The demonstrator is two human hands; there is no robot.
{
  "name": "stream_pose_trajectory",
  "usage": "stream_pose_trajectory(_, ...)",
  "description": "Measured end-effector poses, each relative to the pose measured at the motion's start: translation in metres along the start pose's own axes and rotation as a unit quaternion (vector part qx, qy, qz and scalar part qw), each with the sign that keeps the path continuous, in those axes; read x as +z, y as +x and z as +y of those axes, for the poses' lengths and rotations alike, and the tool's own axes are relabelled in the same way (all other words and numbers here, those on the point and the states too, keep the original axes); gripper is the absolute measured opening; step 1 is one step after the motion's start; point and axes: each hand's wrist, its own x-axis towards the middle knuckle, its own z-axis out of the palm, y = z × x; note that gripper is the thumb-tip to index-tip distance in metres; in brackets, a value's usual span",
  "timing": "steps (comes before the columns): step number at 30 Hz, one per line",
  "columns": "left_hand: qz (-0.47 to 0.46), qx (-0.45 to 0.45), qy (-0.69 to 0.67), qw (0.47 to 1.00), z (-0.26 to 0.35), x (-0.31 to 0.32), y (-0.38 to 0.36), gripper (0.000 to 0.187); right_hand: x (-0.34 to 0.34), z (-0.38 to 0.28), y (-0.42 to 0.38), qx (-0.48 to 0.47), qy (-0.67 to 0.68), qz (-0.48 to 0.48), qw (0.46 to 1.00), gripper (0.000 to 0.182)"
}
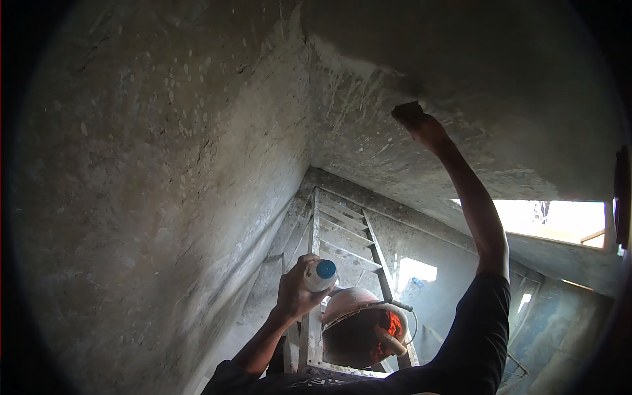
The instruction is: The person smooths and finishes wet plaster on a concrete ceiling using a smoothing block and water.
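My left hand (296, 289) is wrapped round a pale bottle (318, 281) with a blue cap, beside the upper rail of a ladder (315, 230). High on the right, my right hand (429, 131) grips a dark, flat-edged block (408, 110) against the rough grey wall surface (368, 138). Between my arms, a round bucket (355, 303) hangs or rests at the ladder, with something orange-red and a pale handle-like piece (391, 342) inside. What exactly supports the bucket is hidden.
A large speckled wall (151, 197) rises close on the left. A bright opening (553, 220) lies at the right, and a smaller bright window (416, 271) is lower down. The ladder's rungs extend ahead, below the corner of the walls.
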Motion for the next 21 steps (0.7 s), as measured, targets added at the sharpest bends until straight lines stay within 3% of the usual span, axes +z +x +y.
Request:
stream_pose_trajectory(1, 0.001, -0.002, 0.0, 1.0, -0.001, 0.0, 0.001, 0.06, -0.003, 0.0, 0.003, -0.002, 0.001, 0.0, 1.0, 0.039)
stream_pose_trajectory(3, -0.012, -0.02, -0.008, 1.0, -0.002, 0.0, 0.0, 0.059, -0.021, -0.001, 0.007, 0.106, 0.042, 0.043, 0.993, 0.03)
stream_pose_trajectory(4, -0.012, -0.019, -0.007, 1.0, -0.002, 0.0, 0.0, 0.059, -0.036, 0.001, 0.012, 0.107, 0.041, 0.043, 0.992, 0.03)
stream_pose_trajectory(6, 0.001, -0.001, 0.004, 1.0, -0.002, 0.0, 0.001, 0.059, -0.064, 0.005, 0.029, 0.034, -0.087, 0.275, 0.957, 0.03)
stream_pose_trajectory(10, -0.009, -0.013, -0.006, 1.0, 0.002, 0.0, 0.001, 0.058, -0.063, 0.021, 0.035, 0.024, -0.151, 0.312, 0.938, 0.035)
stream_pose_trajectory(12, -0.009, -0.01, -0.003, 1.0, 0.002, 0.001, 0.002, 0.058, -0.015, 0.022, 0.008, 0.131, -0.038, 0.038, 0.99, 0.039)
stream_pose_trajectory(14, 0.005, -0.009, -0.006, 1.0, 0.006, 0.002, 0.004, 0.053, 0.014, -0.009, -0.005, 0.072, 0.093, -0.071, 0.991, 0.042)
stream_pose_trajectory(15, 0.017, -0.012, -0.01, 1.0, 0.007, 0.003, 0.005, 0.047, 0.021, -0.035, -0.014, 0.155, 0.25, -0.09, 0.951, 0.039)
stream_pose_trajectory(16, 0.018, -0.011, -0.011, 1.0, 0.006, 0.003, 0.006, 0.047, 0.019, -0.067, -0.015, 0.161, 0.266, 0.021, 0.95, 0.034)
stream_pose_trajectory(17, 0.018, -0.015, -0.021, 0.999, 0.004, 0.004, 0.006, 0.047, 0.016, -0.093, -0.017, 0.285, 0.41, 0.022, 0.866, 0.03)
stream_pose_trajectory(19, 0.016, -0.024, -0.031, 0.999, 0.001, 0.004, 0.008, 0.047, -0.002, -0.136, -0.019, 0.406, 0.399, 0.073, 0.819, 0.029)
stream_pose_trajectory(20, 0.012, -0.016, -0.01, 1.0, 0.0, 0.004, 0.011, 0.049, -0.006, -0.148, -0.024, 0.412, 0.401, 0.068, 0.816, 0.029)
stream_pose_trajectory(21, 0.005, -0.011, 0.012, 1.0, 0.001, 0.003, 0.013, 0.05, -0.01, -0.161, -0.031, 0.491, 0.59, 0.117, 0.63, 0.027)
